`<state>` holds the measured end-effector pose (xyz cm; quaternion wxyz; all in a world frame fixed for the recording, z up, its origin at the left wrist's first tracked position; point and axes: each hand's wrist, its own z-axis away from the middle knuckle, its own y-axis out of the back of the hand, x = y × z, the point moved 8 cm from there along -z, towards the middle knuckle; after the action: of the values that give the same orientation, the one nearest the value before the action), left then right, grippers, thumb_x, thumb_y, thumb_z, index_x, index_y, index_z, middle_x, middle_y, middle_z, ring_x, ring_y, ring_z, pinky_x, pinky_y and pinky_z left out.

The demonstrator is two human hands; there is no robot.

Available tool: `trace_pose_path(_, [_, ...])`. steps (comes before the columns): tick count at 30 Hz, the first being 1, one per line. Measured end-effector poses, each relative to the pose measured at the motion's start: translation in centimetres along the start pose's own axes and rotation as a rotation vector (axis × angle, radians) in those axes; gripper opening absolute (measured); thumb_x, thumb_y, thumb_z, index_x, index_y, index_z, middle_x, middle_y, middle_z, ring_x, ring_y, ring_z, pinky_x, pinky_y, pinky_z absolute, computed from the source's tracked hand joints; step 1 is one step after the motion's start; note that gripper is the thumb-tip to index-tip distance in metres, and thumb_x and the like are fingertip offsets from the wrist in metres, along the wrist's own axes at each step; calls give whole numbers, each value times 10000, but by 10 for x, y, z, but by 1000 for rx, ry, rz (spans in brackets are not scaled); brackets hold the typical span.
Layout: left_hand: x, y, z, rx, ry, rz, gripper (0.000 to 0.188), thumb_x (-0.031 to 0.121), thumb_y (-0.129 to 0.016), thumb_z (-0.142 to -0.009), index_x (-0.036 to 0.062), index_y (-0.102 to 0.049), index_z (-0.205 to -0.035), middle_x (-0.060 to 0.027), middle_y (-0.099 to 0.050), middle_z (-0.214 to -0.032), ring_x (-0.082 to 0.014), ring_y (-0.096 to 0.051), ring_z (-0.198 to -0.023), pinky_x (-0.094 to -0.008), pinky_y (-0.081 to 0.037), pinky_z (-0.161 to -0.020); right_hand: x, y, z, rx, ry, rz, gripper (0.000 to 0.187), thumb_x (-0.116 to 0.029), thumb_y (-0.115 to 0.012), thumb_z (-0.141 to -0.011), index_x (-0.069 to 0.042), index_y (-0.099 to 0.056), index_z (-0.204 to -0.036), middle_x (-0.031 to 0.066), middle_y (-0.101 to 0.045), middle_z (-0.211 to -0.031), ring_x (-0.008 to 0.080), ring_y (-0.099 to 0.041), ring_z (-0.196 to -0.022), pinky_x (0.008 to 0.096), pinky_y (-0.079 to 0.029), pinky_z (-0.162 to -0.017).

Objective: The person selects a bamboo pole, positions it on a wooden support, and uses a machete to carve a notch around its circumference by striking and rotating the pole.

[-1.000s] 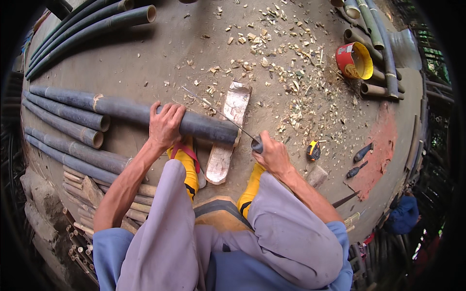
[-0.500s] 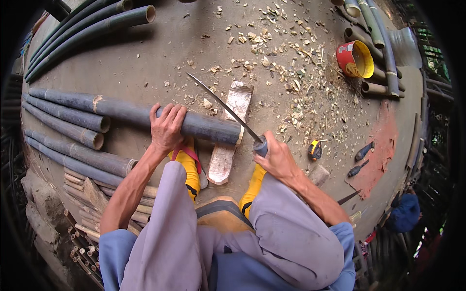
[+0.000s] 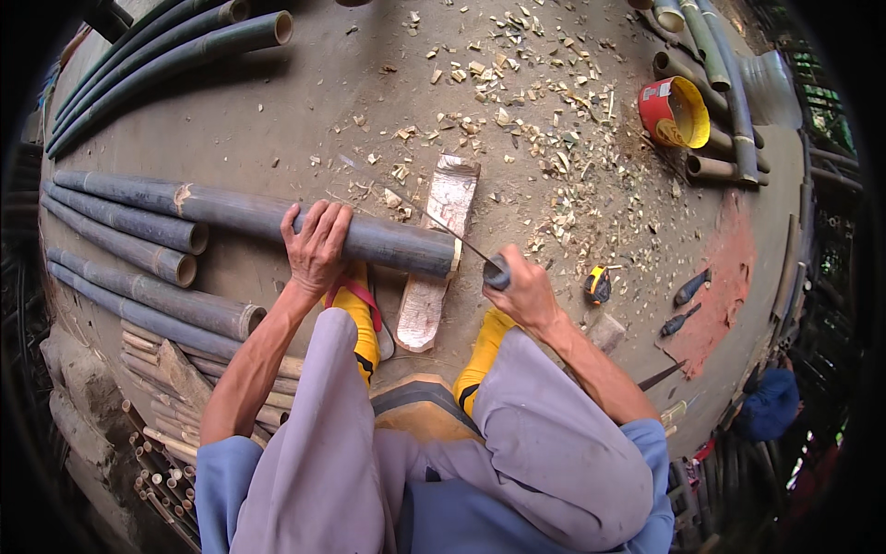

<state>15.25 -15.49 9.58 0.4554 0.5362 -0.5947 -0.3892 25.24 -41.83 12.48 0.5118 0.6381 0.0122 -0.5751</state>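
Note:
A thick dark bamboo pole (image 3: 397,243) lies across a pale chopped wooden block (image 3: 429,309), its cut end just past the block's right side. My left hand (image 3: 317,244) is wrapped over the pole from above, left of the block. My right hand (image 3: 524,288) grips the grey handle of a long machete (image 3: 441,224). The blade points up and left, over the pole's cut end and the block; its tip is blurred. Whether the blade touches the bamboo I cannot tell.
More bamboo poles (image 3: 148,242) lie at left and upper left. Wood chips (image 3: 572,166) cover the ground beyond the block. A red and yellow bucket (image 3: 674,113) stands upper right. A tape measure (image 3: 598,285) and small dark-handled tools (image 3: 681,320) lie at right. Another person (image 3: 772,403) is at far right.
The machete has turned: its blade now looks thinner, edge-on, and its tip sits lower and further left. My right hand has shifted slightly. The bamboo and my left hand stay nearly in place.

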Motion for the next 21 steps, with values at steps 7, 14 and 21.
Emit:
trace_pose_path(7, [-11, -24, -38, -823, -8, 159, 690, 206, -818, -480, 131, -571, -1120, -31, -639, -1046, -215, -569, -1084, -489, -345, -1006, -27, 11, -4, -41, -38, -80, 396, -126, -756, -751, -1, -438, -951, 254, -641, -713, 444, -664, -716, 482, -530, -587])
trace_pose_path(14, [-2, -14, -32, -562, 11, 138, 700, 137, -816, -456, 131, -577, -1114, -23, -639, -1049, -204, -596, -1073, -530, -353, -1036, 29, -16, -1, -218, -138, 170, 401, -102, -764, -754, -13, -429, -955, 237, -636, -702, 413, -670, -667, 447, -538, -551])
trace_pose_path(21, [0, -11, -26, -448, -7, 109, 767, 114, -823, -431, 133, -575, -1156, -26, -637, -1105, -204, -589, -1095, -521, -353, -1026, 16, -17, 6, -129, -166, 157, 361, -81, -740, -758, -7, -446, -954, 225, -643, -708, 406, -673, -668, 430, -546, -557])
